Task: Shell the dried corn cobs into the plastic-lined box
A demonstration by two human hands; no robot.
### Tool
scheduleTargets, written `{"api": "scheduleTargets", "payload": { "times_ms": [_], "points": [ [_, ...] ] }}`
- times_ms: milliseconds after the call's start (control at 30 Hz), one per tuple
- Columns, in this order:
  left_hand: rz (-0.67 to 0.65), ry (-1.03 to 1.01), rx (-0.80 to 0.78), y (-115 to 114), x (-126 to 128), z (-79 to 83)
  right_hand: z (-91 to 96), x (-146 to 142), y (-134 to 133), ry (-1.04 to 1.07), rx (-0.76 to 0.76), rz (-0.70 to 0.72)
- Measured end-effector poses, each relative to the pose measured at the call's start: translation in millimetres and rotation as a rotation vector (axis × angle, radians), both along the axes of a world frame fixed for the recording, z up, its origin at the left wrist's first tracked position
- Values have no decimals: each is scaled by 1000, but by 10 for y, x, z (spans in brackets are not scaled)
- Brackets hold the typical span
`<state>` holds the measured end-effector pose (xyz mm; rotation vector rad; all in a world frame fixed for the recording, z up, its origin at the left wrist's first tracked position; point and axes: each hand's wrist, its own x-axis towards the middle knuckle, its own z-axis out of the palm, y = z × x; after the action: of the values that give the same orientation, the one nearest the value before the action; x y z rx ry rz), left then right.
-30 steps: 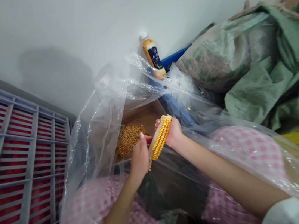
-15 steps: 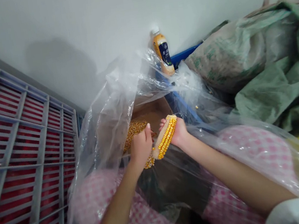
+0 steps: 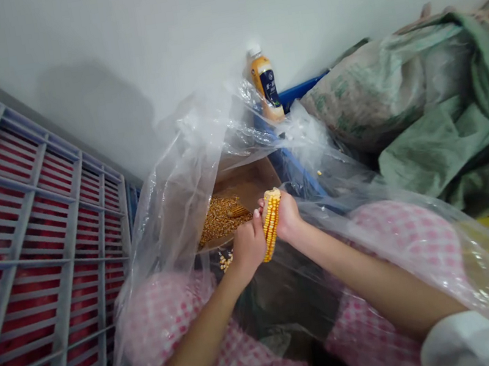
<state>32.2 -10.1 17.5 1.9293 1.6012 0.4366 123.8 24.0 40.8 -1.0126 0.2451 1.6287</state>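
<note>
An ear of corn (image 3: 272,225) stands tilted between my hands, its yellow kernels facing me and its pale end upward. My right hand (image 3: 287,216) is closed around its upper right side. Against its left side presses my left hand (image 3: 250,247), thumb up and fingers curled; the fingertips are hidden. Beyond the hands, loose corn kernels (image 3: 217,219) lie heaped in a brown box (image 3: 248,179), with another ear (image 3: 238,210) on the heap. A few pale kernels (image 3: 225,261) rest on the plastic beside my left wrist.
Clear plastic sheeting (image 3: 169,176) drapes around the box and over my knees. A slatted crate (image 3: 44,264) rises on the left. A drink bottle (image 3: 266,83) stands by a blue bin edge (image 3: 306,176). Sacks (image 3: 441,133) fill the right side, against the white wall (image 3: 182,26).
My left hand has moved right and up against the ear. The ear has turned more upright, so its bare strip no longer shows. More of the kernel heap is visible.
</note>
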Motion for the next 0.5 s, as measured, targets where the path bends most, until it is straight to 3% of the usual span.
{"api": "scheduleTargets", "payload": {
  "times_ms": [233,367,433,500],
  "points": [
    [118,-230,-81,85,-42,13,52,54,-21,118,63,199],
    [124,-131,-17,309,-189,130,98,83,-19,109,77,116],
    [204,-63,77,386,-262,182,96,84,-12,80,65,62],
    [259,-118,46,381,-273,200,77,66,-9,35,70,16]
  ]
}}
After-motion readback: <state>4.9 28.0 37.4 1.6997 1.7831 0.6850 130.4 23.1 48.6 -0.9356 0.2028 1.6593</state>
